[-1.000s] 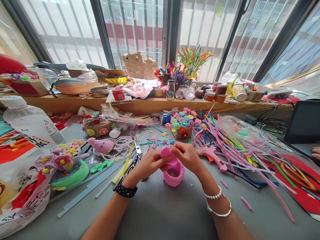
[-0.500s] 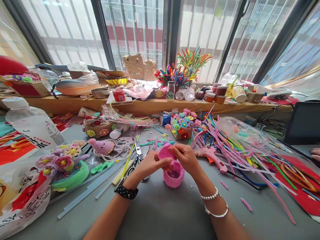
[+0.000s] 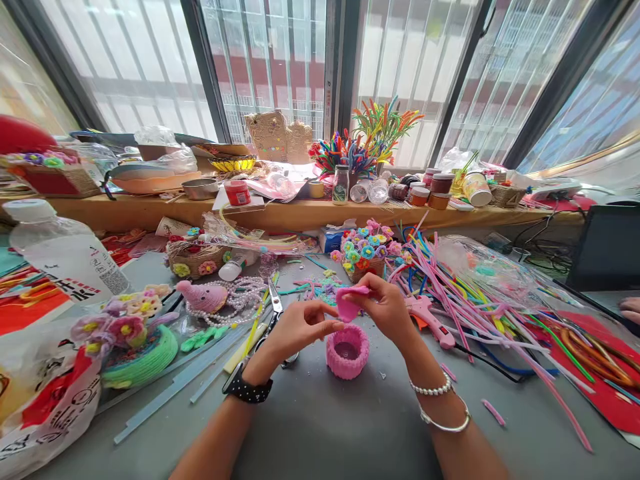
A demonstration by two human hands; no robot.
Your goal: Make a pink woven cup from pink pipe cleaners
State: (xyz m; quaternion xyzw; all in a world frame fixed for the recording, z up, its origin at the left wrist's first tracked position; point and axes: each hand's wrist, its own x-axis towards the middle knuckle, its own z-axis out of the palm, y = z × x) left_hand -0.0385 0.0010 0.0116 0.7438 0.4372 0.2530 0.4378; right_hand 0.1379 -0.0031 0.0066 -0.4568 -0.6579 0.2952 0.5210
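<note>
My right hand pinches a soft pink piece, perhaps felt, which looks bent in the grip. Just left of it, my left hand holds nothing, thumb and forefinger apart and their tips close to the piece's edge. Below both hands a small round pink fuzzy pot stands upright on the table, its top open and its inside floor showing. Beside my left hand lie scissors, their handles partly hidden behind it. A pink glue gun rests to the right of my right hand.
Loose pink and coloured pipe cleaners spread over the right side. Clear glue sticks, a green wreath-like base with flowers and a plastic bottle are at left. A flower basket stands behind my hands. Part of another person's hand shows at far right.
My left hand has let go of the pink piece and drawn slightly left. My right hand has moved a little right and up, carrying the piece, which is now turned more edge-on.
</note>
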